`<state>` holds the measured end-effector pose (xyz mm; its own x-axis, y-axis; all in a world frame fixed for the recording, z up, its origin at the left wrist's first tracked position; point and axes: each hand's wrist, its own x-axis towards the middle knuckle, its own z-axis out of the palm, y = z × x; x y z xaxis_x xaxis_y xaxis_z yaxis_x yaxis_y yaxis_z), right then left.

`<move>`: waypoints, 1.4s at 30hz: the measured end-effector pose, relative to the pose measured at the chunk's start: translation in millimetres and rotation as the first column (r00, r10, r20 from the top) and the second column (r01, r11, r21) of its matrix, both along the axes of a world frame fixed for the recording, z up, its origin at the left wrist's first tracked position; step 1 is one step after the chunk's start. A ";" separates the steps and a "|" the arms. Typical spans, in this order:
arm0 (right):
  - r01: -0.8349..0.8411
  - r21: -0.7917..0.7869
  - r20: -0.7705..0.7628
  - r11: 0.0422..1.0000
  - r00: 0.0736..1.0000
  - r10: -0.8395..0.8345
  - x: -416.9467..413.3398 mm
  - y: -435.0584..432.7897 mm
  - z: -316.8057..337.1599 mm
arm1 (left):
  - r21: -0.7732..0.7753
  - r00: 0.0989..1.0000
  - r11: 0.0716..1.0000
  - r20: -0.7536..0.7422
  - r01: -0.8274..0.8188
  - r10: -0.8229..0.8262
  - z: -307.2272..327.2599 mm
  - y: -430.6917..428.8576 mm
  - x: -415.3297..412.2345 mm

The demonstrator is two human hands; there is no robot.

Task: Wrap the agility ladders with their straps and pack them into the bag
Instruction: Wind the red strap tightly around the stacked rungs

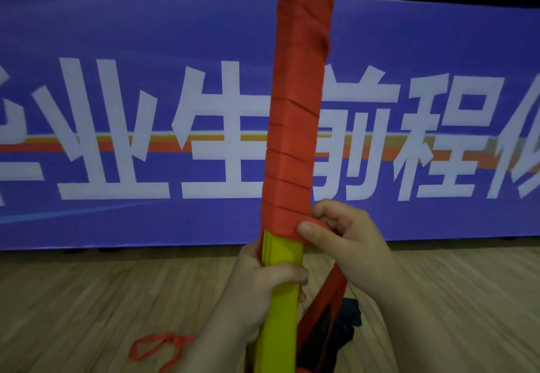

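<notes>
Ladder (280,329): standing upright, frame centre, long axis vertical. Left hand (257,285) gripping bare yellow section, fingers (292,274) curling round. Right hand (350,241) pinching strap (295,139) at wrap's lower edge, directly above left.

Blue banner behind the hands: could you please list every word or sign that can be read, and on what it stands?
"业生", big white characters on the long blue banner.
"前程", same banner; first character partly behind the red strap-wrapped ladder bundle.
Characters at both picture edges are cut off, unreadable.
</notes>
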<state>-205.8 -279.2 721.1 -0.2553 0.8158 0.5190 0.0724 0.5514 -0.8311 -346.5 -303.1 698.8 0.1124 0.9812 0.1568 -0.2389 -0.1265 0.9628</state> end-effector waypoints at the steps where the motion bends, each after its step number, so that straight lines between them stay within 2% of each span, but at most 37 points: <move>1: -0.023 -0.020 -0.017 1.000 1.000 0.023 -1.1 2.0 -1.3 | -0.017 0.998 0.999 0.037 0.045 -0.044 0.0 -0.5 -1.4; 4: -0.144 -0.071 -0.064 0.987 0.988 0.140 -3.1 5.6 -1.7 | -0.018 0.965 0.972 0.131 0.234 -0.229 -3.6 0.7 -10.1; 7: -0.275 -0.050 -0.023 0.960 0.961 0.274 -11.4 4.2 1.8 | 0.003 0.845 0.855 0.147 0.519 -0.514 -8.3 0.3 -16.3; 8: -0.283 -0.049 -0.011 0.958 0.959 0.283 -14.3 3.9 2.9 | 0.007 0.810 0.818 0.140 0.575 -0.570 -5.7 -1.8 -17.4; 9: -0.278 -0.046 -0.018 0.959 0.961 0.277 -16.7 3.2 4.9 | -0.005 0.813 0.818 0.118 0.575 -0.571 -3.3 -2.8 -19.4; 10: -0.250 -0.027 -0.047 0.968 0.968 0.248 -17.5 3.1 6.7 | -0.026 0.843 0.846 0.092 0.533 -0.529 -0.3 -3.5 -20.9; 11: -0.197 -0.011 -0.102 0.980 0.976 0.194 -18.4 2.9 8.6 | -0.041 0.908 0.907 0.000 0.419 -0.419 1.7 -2.9 -23.1; 12: -0.110 0.014 -0.135 0.994 0.985 0.111 -19.0 3.0 9.8 | -0.014 0.950 0.966 -0.179 0.257 -0.255 3.0 -2.4 -23.1; 13: 0.010 0.030 -0.136 1.000 0.991 -0.006 -20.6 2.8 10.9 | 0.081 0.914 0.993 -0.403 0.090 -0.050 4.3 -3.3 -20.6; 14: 0.153 0.046 -0.096 0.987 0.984 -0.148 -22.5 4.5 9.9 | 0.203 0.830 0.978 -0.538 -0.040 0.146 4.4 -5.4 -15.4; 15: 0.282 0.067 -0.043 0.957 0.959 -0.279 -24.8 6.3 8.5 | 0.304 0.754 0.943 -0.587 -0.134 0.296 3.1 -7.2 -7.6; 17: 0.404 0.151 0.074 0.902 0.906 -0.418 -27.0 7.4 4.9 | 0.389 0.681 0.881 -0.570 -0.269 0.460 -6.0 -4.4 7.9; 19: 0.369 0.236 0.199 0.899 0.887 -0.416 -21.7 3.6 3.3 | 0.366 0.726 0.867 -0.484 -0.339 0.489 -15.1 2.6 14.9; 20: 0.314 0.247 0.225 0.917 0.902 -0.369 -16.9 1.7 3.0 | 0.327 0.772 0.882 -0.439 -0.340 0.460 -16.4 4.7 15.0; 22: 0.221 0.199 0.159 0.955 0.954 -0.254 -6.3 -1.8 3.0 | 0.302 0.837 0.900 -0.358 -0.315 0.413 -16.6 7.2 11.2; 25: 0.196 0.187 0.070 0.963 0.975 -0.212 6.2 -1.5 1.6 | 0.247 0.929 0.941 -0.230 -0.233 0.291 -13.5 5.1 6.9; 30: 0.126 0.122 0.010 0.985 0.992 -0.128 7.4 2.2 -1.1 | 0.132 0.994 0.988 -0.067 -0.077 0.086 -10.6 1.2 2.1; 33: 0.050 0.022 -0.073 0.998 0.996 -0.048 0.4 7.0 -8.0 | 0.094 0.989 0.985 -0.022 0.148 -0.146 -15.8 0.8 -6.1; 35: -0.172 -0.087 -0.147 0.981 0.976 0.158 -5.2 9.8 -11.8 | 0.083 0.916 0.917 0.060 0.390 -0.396 -20.2 0.0 -10.9; 37: -0.349 -0.154 -0.199 0.924 0.927 0.317 -8.8 10.5 -12.7 | 0.083 0.829 0.835 0.103 0.543 -0.550 -20.7 -1.5 -13.9; 39: -0.320 -0.141 -0.177 0.937 0.939 0.295 -8.4 7.2 -9.4 | 0.057 0.846 0.847 0.048 0.529 -0.531 -18.0 -0.6 -16.8; 41: -0.117 -0.114 -0.160 0.987 0.982 0.098 -8.7 2.9 -4.4 | 0.066 0.944 0.950 -0.158 0.304 -0.291 -13.6 3.6 -21.2; 42: 0.037 -0.094 -0.152 0.995 0.987 -0.051 -10.5 1.0 -2.4 | 0.135 0.947 0.974 -0.290 0.181 -0.136 -12.1 4.8 -21.2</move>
<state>-216.3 -278.2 718.7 -0.1408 0.8698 0.4728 -0.0374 0.4726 -0.8805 -367.7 -298.2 686.8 0.3255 0.9123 0.2486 0.0049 -0.2645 0.9644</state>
